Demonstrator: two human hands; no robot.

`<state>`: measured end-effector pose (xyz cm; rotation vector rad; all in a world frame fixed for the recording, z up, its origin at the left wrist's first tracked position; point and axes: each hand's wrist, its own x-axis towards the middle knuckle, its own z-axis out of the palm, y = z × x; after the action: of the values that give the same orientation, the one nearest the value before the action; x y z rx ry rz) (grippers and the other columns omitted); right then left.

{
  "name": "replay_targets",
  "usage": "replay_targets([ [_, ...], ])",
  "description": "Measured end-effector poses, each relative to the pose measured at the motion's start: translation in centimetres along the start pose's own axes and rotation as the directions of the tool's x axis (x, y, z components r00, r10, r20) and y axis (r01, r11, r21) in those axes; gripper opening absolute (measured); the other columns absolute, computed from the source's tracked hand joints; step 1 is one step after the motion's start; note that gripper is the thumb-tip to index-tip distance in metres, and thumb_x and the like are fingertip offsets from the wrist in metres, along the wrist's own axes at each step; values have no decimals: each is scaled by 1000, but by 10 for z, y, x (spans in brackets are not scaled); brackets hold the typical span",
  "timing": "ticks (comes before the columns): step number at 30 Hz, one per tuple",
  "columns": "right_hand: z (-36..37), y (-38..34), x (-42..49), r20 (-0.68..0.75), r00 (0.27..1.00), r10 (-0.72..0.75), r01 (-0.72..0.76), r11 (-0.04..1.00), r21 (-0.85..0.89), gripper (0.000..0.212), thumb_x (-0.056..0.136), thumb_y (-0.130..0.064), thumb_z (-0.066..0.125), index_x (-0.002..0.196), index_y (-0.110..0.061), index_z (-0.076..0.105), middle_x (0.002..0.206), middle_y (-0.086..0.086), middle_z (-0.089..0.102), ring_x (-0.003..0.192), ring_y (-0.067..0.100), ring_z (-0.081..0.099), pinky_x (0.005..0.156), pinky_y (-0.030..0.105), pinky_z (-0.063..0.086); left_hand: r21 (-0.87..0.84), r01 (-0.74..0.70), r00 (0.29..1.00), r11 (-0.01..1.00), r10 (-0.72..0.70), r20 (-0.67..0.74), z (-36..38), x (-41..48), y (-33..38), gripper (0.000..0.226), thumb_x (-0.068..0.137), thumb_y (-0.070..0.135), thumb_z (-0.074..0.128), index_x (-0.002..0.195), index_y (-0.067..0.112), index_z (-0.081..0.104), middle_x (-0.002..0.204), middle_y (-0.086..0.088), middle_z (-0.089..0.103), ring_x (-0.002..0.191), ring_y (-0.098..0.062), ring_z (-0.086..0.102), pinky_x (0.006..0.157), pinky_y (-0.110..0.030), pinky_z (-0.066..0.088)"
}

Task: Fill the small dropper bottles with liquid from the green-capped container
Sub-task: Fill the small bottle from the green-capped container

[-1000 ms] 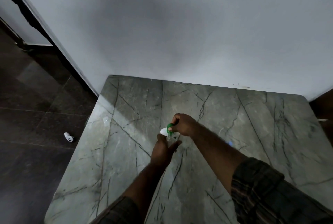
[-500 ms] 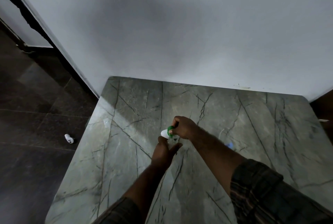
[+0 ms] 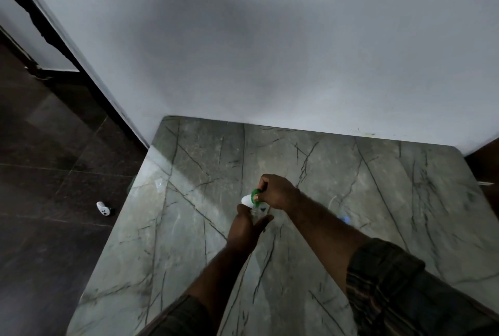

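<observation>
My right hand (image 3: pixel 275 191) is closed around the green-capped container (image 3: pixel 249 198), a small white bottle with a green ring, tilted so its white end points left. Directly below it my left hand (image 3: pixel 247 227) grips a small clear dropper bottle (image 3: pixel 258 211), mostly hidden by my fingers. The container's tip sits just above the dropper bottle's mouth. Both hands hover over the middle of the grey marble table (image 3: pixel 189 227). A small bluish object (image 3: pixel 345 219), too blurred to identify, lies on the table to the right of my right forearm.
The marble table butts against a white wall (image 3: pixel 270 52) at the back. Dark tiled floor (image 3: pixel 48 214) lies to the left, with a small white device (image 3: pixel 103 208) on it. A faint clear item (image 3: pixel 159 184) rests near the table's left edge.
Both hands stay together with the container over the dropper bottle. The whole scene sits slightly lower in the view, a small camera shift.
</observation>
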<state>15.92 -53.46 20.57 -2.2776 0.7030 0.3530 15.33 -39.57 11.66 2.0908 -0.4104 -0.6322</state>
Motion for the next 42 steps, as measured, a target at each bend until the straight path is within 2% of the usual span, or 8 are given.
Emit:
replay_targets([
  [3, -6, -3, 1, 6, 1000, 4, -4, 1000, 0, 28, 80, -26, 79, 101, -12, 67, 106, 5, 69, 99, 21, 64, 82, 34, 49, 52, -28, 999, 998, 29, -14, -3, 1, 5, 55, 88, 42, 68, 121, 11, 36, 92, 0, 68, 73, -6, 67, 54, -14, 49],
  [7, -2, 2, 0, -3, 1000, -3, 3, 1000, -5, 25, 82, -27, 77, 99, -13, 65, 105, 5, 69, 90, 17, 59, 74, 29, 43, 58, -8, 1000, 998, 8, -7, -2, 1, 6, 56, 88, 43, 68, 122, 12, 36, 94, 0, 68, 71, -5, 64, 52, -11, 46],
  [16, -5, -3, 4, 11, 1000, -1, 1, 1000, -19, 23, 82, -22, 77, 100, -12, 66, 105, 5, 70, 99, 22, 64, 81, 32, 48, 73, -19, 1000, 997, 20, -11, -3, 3, 7, 61, 88, 40, 69, 128, 9, 35, 93, 0, 69, 74, -6, 66, 58, -15, 51],
  [20, 1, 3, 5, 15, 1000, 1, 0, 1000, -5, 25, 82, -22, 76, 101, -11, 65, 107, 6, 69, 94, 19, 61, 75, 29, 44, 87, -22, 1000, 996, 23, -7, 0, 3, 4, 60, 87, 43, 69, 126, 10, 36, 93, -2, 68, 67, -2, 61, 53, -8, 45],
  [25, -4, -3, 7, 4, 1000, 4, -4, 999, -37, 24, 81, -23, 77, 101, -13, 66, 107, 4, 69, 101, 21, 63, 82, 31, 48, 89, -26, 999, 996, 28, -30, -2, 4, 5, 59, 86, 44, 70, 123, 11, 37, 83, 7, 62, 64, 1, 58, 53, -5, 43],
  [31, 2, 4, 9, -19, 1000, -6, 6, 1000, -5, 24, 81, -25, 77, 98, -12, 65, 104, 5, 69, 87, 16, 57, 72, 29, 42, 102, -44, 998, 994, 47, -30, 0, 6, 2, 63, 86, 44, 70, 125, 8, 36, 77, 12, 59, 62, 3, 58, 53, -7, 45],
  [38, -6, -2, 12, 4, 1000, 0, 0, 999, -34, 26, 80, -26, 78, 99, -14, 66, 105, 4, 69, 97, 20, 63, 86, 37, 52, 91, -38, 999, 995, 39, -16, -5, 10, 5, 67, 84, 44, 72, 129, 9, 35, 78, 14, 58, 65, 3, 58, 53, -6, 44],
  [42, -1, 3, 14, -8, 1000, -9, 9, 1000, -18, 22, 81, -25, 78, 95, -14, 64, 102, 4, 69, 85, 14, 58, 72, 29, 45, 47, 8, 1000, 999, -9, 13, -2, 13, 3, 67, 85, 45, 71, 129, 10, 34, 84, 8, 65, 69, -1, 63, 53, -10, 47],
])
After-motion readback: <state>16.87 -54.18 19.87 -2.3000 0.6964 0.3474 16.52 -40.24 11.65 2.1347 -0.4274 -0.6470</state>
